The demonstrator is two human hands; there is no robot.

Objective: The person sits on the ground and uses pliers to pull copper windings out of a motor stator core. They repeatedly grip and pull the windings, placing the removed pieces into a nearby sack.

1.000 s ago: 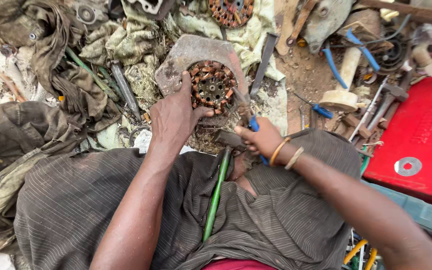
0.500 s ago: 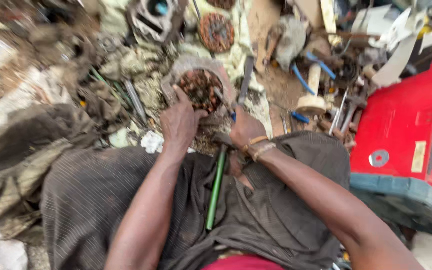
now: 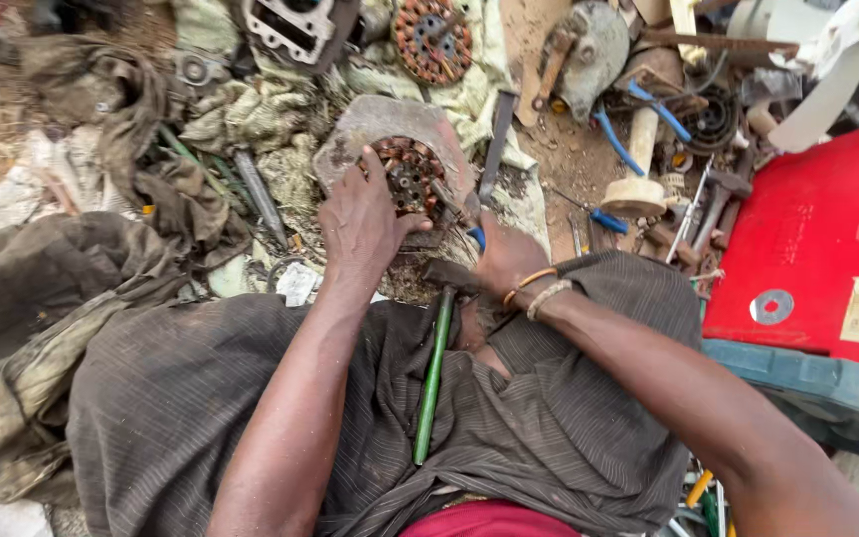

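Note:
A round copper-wound motor stator (image 3: 408, 177) lies in a grey metal housing (image 3: 375, 124) on the ground ahead of me. My left hand (image 3: 360, 224) rests on the stator's left side, fingers spread over it. My right hand (image 3: 504, 259), with two bangles at the wrist, grips a blue-handled tool (image 3: 469, 229) whose metal tip meets the stator's right edge. A green-handled hammer (image 3: 431, 373) lies along my lap over striped dark cloth.
A second copper-wound stator (image 3: 433, 40) and an engine part (image 3: 295, 25) sit further off. Dirty rags (image 3: 131, 129) lie at left. Blue-handled pliers (image 3: 638, 124), a wooden mallet (image 3: 636, 169) and scrap metal are at right beside a red case (image 3: 817, 239).
The view has swung and settled, with the red case now larger at right. Both hands stay at the stator; the right hand has shifted slightly against its edge.

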